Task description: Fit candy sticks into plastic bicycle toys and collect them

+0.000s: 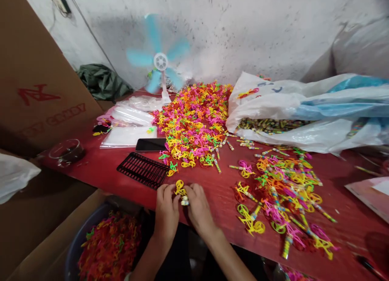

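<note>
My left hand (pixel 166 208) and my right hand (pixel 198 208) meet at the near edge of the red table (pixel 121 171). Together they pinch a small yellow plastic bicycle (pixel 180 188) with a little wrapped candy stick (pixel 184 201) at its lower end. Both hands have their fingers curled closed around these pieces. A big heap of loose coloured plastic bicycles (pixel 194 119) lies just beyond the hands. To the right is a spread of bicycles with candy sticks attached (pixel 282 196).
A black slotted tray (pixel 142 170) and a phone (pixel 151 144) lie left of the hands, by clear bags (pixel 130 123). A small fan (pixel 160 62) spins at the back. A white sack of candy sticks (pixel 291 111) lies right. A tub of plastic scraps (pixel 106 244) sits below left.
</note>
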`<state>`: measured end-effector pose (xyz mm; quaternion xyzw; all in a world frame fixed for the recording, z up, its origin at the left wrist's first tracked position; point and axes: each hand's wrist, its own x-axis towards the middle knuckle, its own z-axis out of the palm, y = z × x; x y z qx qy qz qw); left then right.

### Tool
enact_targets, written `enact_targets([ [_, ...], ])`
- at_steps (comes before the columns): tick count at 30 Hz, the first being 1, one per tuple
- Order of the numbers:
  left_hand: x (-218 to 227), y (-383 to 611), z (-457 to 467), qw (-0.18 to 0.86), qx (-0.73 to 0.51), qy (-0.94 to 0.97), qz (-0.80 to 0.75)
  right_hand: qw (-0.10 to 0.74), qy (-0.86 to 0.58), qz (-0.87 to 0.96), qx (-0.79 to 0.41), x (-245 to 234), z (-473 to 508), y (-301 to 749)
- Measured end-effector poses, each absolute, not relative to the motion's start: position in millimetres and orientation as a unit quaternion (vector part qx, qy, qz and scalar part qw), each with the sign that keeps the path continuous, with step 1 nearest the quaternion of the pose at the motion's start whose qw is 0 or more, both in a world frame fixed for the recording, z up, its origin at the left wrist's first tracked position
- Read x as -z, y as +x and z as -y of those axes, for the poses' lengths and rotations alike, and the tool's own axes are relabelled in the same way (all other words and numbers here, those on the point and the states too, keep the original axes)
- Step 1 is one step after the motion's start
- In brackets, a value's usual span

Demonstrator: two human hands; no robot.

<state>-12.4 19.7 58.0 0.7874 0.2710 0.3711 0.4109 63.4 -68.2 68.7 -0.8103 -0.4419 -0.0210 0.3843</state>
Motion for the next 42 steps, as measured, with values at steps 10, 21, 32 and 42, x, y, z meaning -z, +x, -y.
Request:
enact_targets([
  [10,-92,-4,4,0.736,-0.218,0.586,-0.259,0.587,-0.728,0.33,-0.126,-71,98,58],
  [21,-95,-9,3,0.732,-0.217,0.579,-0.286,0.543,-0.751,0.342,-0.151,-88,118,70],
  [32,-91,-6,6,0.716,-0.222,0.596,-0.29,0.523,-0.762,0.373,-0.085,-86,116,69],
  [42,-81,-5,9,0.66,-0.248,0.64,-0.304,0.517,-0.751,0.408,-0.049,-83,114,66],
])
